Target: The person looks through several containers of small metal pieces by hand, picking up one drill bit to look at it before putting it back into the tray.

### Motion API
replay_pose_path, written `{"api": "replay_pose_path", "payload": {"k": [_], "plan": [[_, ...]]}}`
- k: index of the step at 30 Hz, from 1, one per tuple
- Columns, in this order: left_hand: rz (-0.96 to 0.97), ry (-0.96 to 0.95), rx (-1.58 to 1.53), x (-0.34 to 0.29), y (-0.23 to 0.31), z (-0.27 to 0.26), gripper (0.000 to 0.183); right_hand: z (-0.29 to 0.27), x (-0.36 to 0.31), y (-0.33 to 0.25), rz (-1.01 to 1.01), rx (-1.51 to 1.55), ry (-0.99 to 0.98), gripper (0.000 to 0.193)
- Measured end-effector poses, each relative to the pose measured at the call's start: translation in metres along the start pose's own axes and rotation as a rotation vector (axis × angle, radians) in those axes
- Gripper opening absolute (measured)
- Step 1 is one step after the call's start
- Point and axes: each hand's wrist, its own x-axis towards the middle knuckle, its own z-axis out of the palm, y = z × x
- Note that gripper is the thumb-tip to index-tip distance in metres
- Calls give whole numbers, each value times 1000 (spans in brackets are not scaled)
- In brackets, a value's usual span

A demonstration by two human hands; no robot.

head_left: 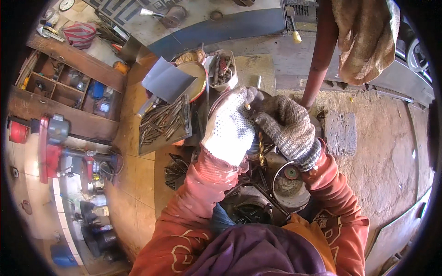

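Observation:
My left hand (230, 122), in a white dotted glove, is closed, its fingertips pinched close to those of my right hand. My right hand (289, 129) wears a grey-brown knitted glove and is also closed, thumb toward the left. From between the two gloves a gold-coloured twist drill bit (261, 149) points down toward me; its upper end is hidden by the fingers. What the left fingertips pinch does not show clearly. Below the hands lies a round metal pan-like part (291, 195) with a small greenish disc (290, 172) in it.
To the left, a tray (159, 146) holds many drill bits, beside a grey sheet (168, 79) and a white tub (232, 83) of metal pieces. A reddish post (320, 60) with a hanging cloth (368, 41) rises beyond my right hand, near a pitted block (340, 133).

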Motion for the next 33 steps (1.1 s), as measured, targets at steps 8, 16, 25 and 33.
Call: {"api": "replay_pose_path", "payload": {"k": [8, 16, 25, 33], "plan": [[-155, 140, -191, 0, -20, 1, 23, 16, -11, -2, 153, 292, 80, 31], [-241, 41, -268, -7, -1, 15, 27, 8, -7, -7, 265, 139, 18, 34], [-61, 25, -119, -5, 1, 24, 28, 11, -10, 1, 149, 258, 92, 33], [-41, -131, 55, 0, -1, -3, 38, 8, -7, 0, 77, 411, 32, 26]]}}
